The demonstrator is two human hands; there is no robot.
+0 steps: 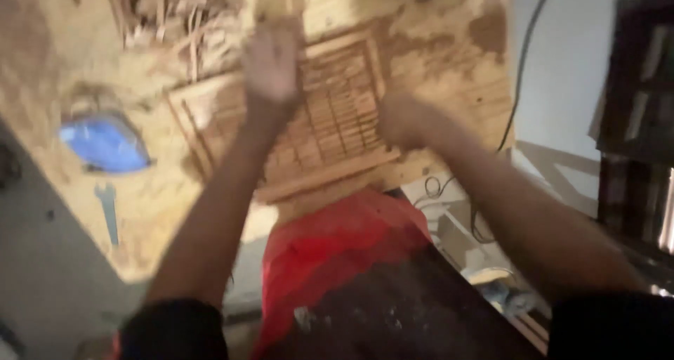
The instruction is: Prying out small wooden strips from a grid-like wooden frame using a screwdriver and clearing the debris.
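A: Where was the slatted wooden panel (337, 114) logged relative to the hands?

B: At upper centre of the frame, flat on the dusty plywood bench (140, 198), long axis tilted from lower left to upper right. The left hand (270, 65) was recorded over its upper left part, fingers spread, nothing held; contact could not be told through blur. The right hand (401, 119) was noted at the panel's right edge, curled; whether it gripped the frame could not be told.

A: Edges, free room?

B: The bench's near edge lay just below the panel. A blue tool (105, 144) and wrench (109, 209) were noted well apart at left; wood scraps (175, 12) above.
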